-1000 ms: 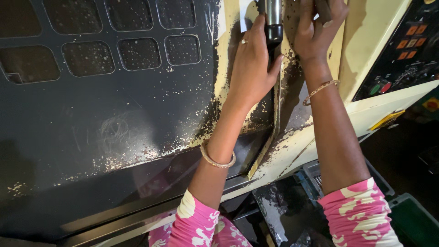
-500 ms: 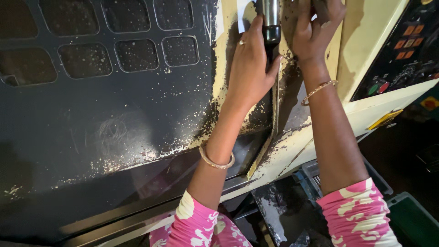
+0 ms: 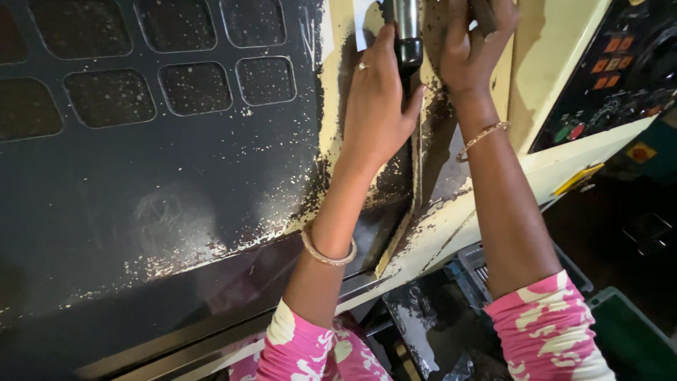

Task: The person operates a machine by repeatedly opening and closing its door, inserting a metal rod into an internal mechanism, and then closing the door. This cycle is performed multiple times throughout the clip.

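Note:
My left hand (image 3: 377, 106) is wrapped around the chrome and black door handle (image 3: 407, 35) of a large machine door (image 3: 176, 176). It wears a ring and a gold bangle. Just right of the handle, my right hand (image 3: 472, 42) presses against the worn cream edge of the machine frame (image 3: 543, 63) at the top of the view, fingers curled over something dark that I cannot make out. Both sleeves are pink with white patterns.
The dark door panel has several rounded window cut-outs (image 3: 190, 88) and chipped paint. A black control panel (image 3: 620, 63) with coloured buttons sits at the upper right. Below are dirty metal parts (image 3: 437, 331) and a green bin (image 3: 627, 331).
None of note: both hands stay on the handle and the frame edge; the view has shifted very slightly.

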